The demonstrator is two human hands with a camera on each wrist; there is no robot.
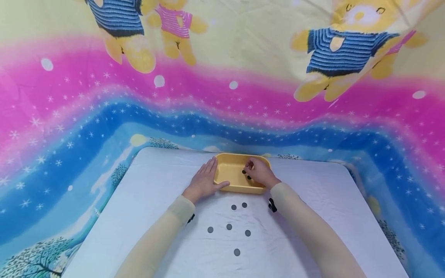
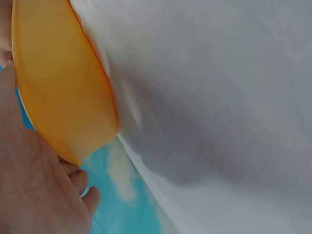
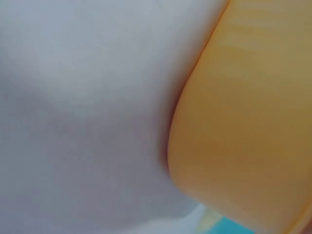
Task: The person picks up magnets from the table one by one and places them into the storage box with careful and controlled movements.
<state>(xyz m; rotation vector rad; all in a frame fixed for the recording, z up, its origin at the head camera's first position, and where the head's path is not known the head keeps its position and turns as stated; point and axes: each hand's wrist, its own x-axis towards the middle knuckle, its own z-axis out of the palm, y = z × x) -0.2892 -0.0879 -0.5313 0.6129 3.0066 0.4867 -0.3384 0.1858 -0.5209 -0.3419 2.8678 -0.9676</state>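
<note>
A yellow rectangular plastic box (image 1: pixel 227 189) stands at the far edge of the white-covered table. My left hand (image 1: pixel 204 181) holds its left near corner, fingers along the left side and thumb over the near rim; the left wrist view shows the hand (image 2: pixel 36 185) at the rim of the box (image 2: pixel 63 83). Inside the box, my right hand (image 1: pixel 260 172) pinches a small dark disc (image 1: pixel 244 172) at the fingertips. Just below it lies another dark disc (image 1: pixel 248 177). The right wrist view shows the box's outer wall (image 3: pixel 243 126), with the fingers hidden.
Several grey discs (image 1: pixel 229 227) lie scattered on the white cloth (image 1: pixel 156 231) between the forearms. Behind the table hangs a printed curtain (image 1: pixel 222 96) with bears and snowflakes.
</note>
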